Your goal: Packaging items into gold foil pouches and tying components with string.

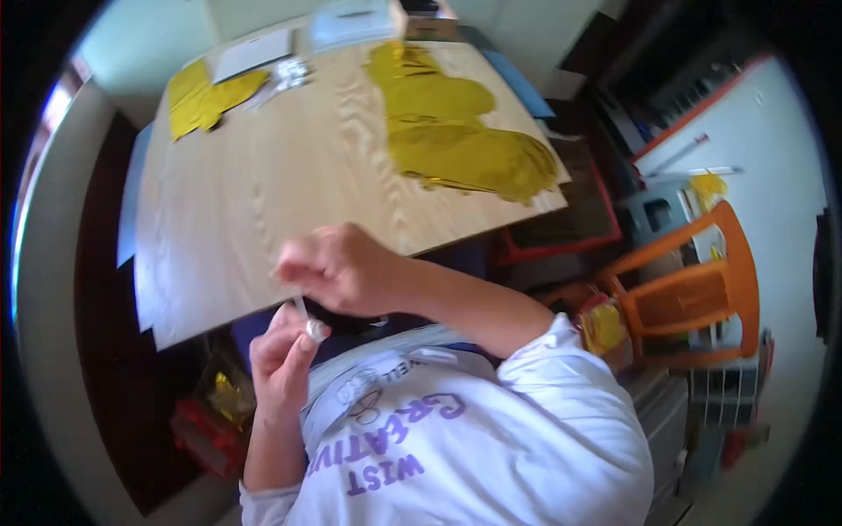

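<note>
While left hand pinches rounded white bundle | right hand grips thin strip | wood-grained surface, far right: ruffled yellow sheets

A pale wood-grain bench fills the middle. Behind it rises a pale greenish wall. An orange chair stands at right; bright light shows at the upper left edge.

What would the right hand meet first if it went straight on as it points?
Probably nothing nearby: leftward of the right hand, the way looks free over the wood-grain tabletop, though depth is unclear.
</note>
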Tool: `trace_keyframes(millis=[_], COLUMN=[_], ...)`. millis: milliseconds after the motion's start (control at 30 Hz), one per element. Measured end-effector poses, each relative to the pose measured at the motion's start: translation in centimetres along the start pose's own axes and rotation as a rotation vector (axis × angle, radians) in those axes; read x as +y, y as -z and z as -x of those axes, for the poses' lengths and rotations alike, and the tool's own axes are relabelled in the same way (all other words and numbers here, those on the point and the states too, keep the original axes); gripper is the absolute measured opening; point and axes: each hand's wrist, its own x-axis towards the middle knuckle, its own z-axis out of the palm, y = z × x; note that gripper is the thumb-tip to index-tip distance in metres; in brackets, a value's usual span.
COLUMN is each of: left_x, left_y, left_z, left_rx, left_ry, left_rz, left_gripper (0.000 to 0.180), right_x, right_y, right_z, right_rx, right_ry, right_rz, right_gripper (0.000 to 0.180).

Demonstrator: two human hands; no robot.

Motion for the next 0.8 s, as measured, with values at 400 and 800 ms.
trace_keyframes(millis=[400,800], left_x=[1.2,-0.3], left_y=[1.2,1.6], left_z=[-1.7,-1.1], left_rx=[0.277,0.235], left_ry=[0.049,0.163], left_rz=[0.475,0.27], left_gripper=[0.013,0.014], right_x=[-1.2,-1.8], right_y=[-1.5,-1.7], right_z=[1.4,0.0], right_rx=[-0.368,-0.2], right_ry=[-0.263,0.139], right_rz=[-0.233,-0.019], right_gripper=[0.028,0.027])
